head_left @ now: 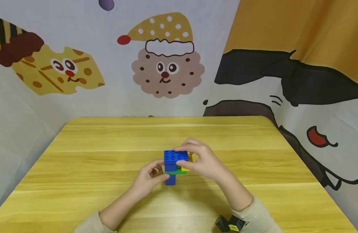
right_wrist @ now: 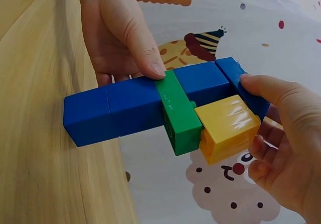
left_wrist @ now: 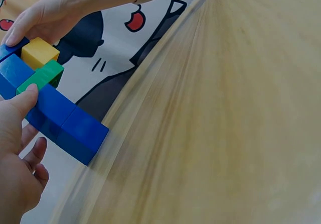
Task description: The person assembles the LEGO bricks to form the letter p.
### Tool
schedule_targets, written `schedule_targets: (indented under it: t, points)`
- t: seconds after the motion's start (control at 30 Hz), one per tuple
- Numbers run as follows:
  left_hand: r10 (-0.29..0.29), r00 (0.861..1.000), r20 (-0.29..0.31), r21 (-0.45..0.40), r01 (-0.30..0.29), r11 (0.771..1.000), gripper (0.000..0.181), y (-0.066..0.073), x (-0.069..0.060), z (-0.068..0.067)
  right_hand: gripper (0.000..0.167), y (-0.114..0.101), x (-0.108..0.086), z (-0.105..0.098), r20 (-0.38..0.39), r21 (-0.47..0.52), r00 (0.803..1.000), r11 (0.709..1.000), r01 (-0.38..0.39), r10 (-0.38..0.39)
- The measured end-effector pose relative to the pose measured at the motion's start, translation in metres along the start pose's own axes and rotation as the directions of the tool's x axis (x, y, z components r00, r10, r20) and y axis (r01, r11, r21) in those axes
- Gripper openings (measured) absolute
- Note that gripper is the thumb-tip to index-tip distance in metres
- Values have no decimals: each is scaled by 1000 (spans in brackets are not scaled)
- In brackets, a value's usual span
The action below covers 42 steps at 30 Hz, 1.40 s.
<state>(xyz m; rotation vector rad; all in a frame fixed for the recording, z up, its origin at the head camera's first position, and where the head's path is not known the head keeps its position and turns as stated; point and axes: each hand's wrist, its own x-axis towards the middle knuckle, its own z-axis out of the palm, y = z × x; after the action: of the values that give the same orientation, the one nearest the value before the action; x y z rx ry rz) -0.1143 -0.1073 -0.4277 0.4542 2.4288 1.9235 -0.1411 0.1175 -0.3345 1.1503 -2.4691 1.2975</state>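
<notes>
A tower of toy building blocks stands on the table, with blue blocks [right_wrist: 138,103] at the bottom. Above them lies a flat green block [right_wrist: 180,126] that juts out to one side, carrying a blue block [right_wrist: 203,81] and a yellow block [right_wrist: 228,123]. A studded flat blue block [head_left: 175,155] tops the tower. My left hand [head_left: 145,179] holds the tower's middle from the left, its thumb by the green block. From the right, my right hand [head_left: 205,160] pinches the top blue block with thumb and fingers. The yellow block is partly hidden behind that hand in the head view.
The wooden table [head_left: 103,139] reaches back to a wall cloth [head_left: 109,103] printed with cartoon figures. A small black device [head_left: 229,223] is at the right wrist, near the table's front.
</notes>
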Motion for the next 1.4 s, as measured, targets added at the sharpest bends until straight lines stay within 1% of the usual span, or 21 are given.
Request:
schedule_targets:
  t: [0.13,0.33,0.5,0.87,0.97,1.2,1.4]
  points:
    - [-10,1000,2,-1,10,1000,36,1,-1,-1,32,0,-1,1,-2,-5,1000,1000,2,-2]
    - [1,1000,11,16,-1,1000,37,1,-1,-2,32,0,-2,2,-4,-6,1000,1000,10,-10]
    - [-1,1000,14,34,0,999,37,0,0,-2,31,0,-3,1,-4,-8,1000,1000,9,-9]
    - [37,999,36,60,-39,997,37,3,1,-2,32,-1,-3,-1,4,-13,1000,1000,7,-7]
    - [37,999,38,56,-39,998,37,3,1,-2,32,0,-3,-1,5,-1,1000,1000,4,-4]
    - [11,1000,29,47,-13,999,36,3,2,-1,32,0,-2,-2,18,20,999,999,-32,31]
    - [4,1000,26,38,-5,999,37,2,1,-2,32,-1,0,-2,40,37,997,997,-74,72]
